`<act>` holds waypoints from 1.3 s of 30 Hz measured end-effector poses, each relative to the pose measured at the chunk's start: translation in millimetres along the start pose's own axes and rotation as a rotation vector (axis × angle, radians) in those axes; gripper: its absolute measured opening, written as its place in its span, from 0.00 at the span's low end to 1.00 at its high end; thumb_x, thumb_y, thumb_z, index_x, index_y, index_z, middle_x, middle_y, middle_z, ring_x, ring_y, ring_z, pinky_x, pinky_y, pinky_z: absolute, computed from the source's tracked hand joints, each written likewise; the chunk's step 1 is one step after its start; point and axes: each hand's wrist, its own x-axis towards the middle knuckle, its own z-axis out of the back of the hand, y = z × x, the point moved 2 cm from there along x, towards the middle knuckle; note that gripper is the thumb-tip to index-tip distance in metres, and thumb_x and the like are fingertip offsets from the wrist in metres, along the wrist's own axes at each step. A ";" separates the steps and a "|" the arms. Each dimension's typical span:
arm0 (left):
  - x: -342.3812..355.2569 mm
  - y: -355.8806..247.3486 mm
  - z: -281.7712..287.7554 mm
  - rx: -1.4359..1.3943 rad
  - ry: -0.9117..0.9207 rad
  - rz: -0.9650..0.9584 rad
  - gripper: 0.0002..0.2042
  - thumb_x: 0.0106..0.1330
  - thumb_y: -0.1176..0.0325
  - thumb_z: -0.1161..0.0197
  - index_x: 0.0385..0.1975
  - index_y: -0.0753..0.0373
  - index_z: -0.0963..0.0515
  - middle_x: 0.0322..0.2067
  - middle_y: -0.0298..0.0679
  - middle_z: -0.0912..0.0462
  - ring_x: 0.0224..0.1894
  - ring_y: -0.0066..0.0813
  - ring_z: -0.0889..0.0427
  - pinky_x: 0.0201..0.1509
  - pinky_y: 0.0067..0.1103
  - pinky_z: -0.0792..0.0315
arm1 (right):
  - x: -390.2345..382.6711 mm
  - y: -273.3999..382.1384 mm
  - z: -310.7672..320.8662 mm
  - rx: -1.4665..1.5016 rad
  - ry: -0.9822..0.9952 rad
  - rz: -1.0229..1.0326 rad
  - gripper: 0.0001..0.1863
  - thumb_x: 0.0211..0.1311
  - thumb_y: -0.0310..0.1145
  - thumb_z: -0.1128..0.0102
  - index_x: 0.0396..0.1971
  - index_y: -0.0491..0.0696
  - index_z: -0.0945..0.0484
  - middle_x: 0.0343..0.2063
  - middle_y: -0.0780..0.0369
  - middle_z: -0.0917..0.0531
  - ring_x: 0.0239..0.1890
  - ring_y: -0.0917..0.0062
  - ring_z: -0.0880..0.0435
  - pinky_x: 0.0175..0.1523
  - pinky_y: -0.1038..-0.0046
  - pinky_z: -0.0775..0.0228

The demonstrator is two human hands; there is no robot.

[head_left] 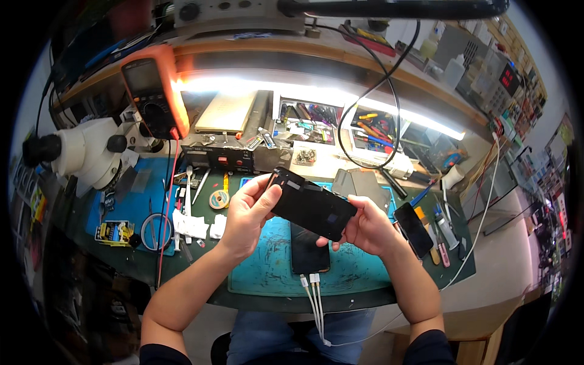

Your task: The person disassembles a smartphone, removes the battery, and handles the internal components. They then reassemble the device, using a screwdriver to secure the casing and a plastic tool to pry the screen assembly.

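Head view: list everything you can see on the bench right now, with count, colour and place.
Phone: 1, black, held in both hands above the mat.
Second phone: 1, black, flat on the mat, two white cables plugged in.
Third phone: 1, black, right of the mat.
Mat: 1, teal, bench centre.
Multimeter: 1, orange, back left.
Microscope: 1, white, far left.
Solder reel: 1, left of the hands.
Tool tray: 1, white, back centre, mixed tools.
Left hand: grips the phone's left end.
Right hand: holds the phone's right end.
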 end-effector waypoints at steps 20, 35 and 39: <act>-12.6 1.4 -21.8 0.287 0.154 0.262 0.15 0.67 0.73 0.36 0.50 0.71 0.26 0.42 0.39 0.18 0.42 0.22 0.18 0.48 0.22 0.22 | -8.3 -5.3 9.4 -0.178 -0.466 0.403 0.12 0.63 0.32 0.34 0.43 0.44 0.21 0.35 0.67 0.17 0.35 0.87 0.22 0.38 0.82 0.32; -21.4 19.6 -23.0 0.366 0.150 0.231 0.16 0.66 0.70 0.34 0.49 0.67 0.28 0.41 0.35 0.19 0.40 0.15 0.20 0.41 0.14 0.25 | 5.7 -27.6 -19.1 -0.327 -0.283 0.367 0.19 0.63 0.27 0.38 0.52 0.41 0.29 0.45 0.61 0.18 0.46 0.81 0.19 0.53 0.75 0.25; -19.6 17.9 -20.7 0.423 0.090 0.219 0.12 0.68 0.71 0.36 0.46 0.67 0.27 0.37 0.32 0.18 0.36 0.11 0.22 0.33 0.11 0.30 | 3.3 -24.4 -19.9 -0.328 -0.272 0.331 0.19 0.63 0.27 0.38 0.52 0.41 0.29 0.44 0.60 0.18 0.46 0.81 0.19 0.52 0.75 0.24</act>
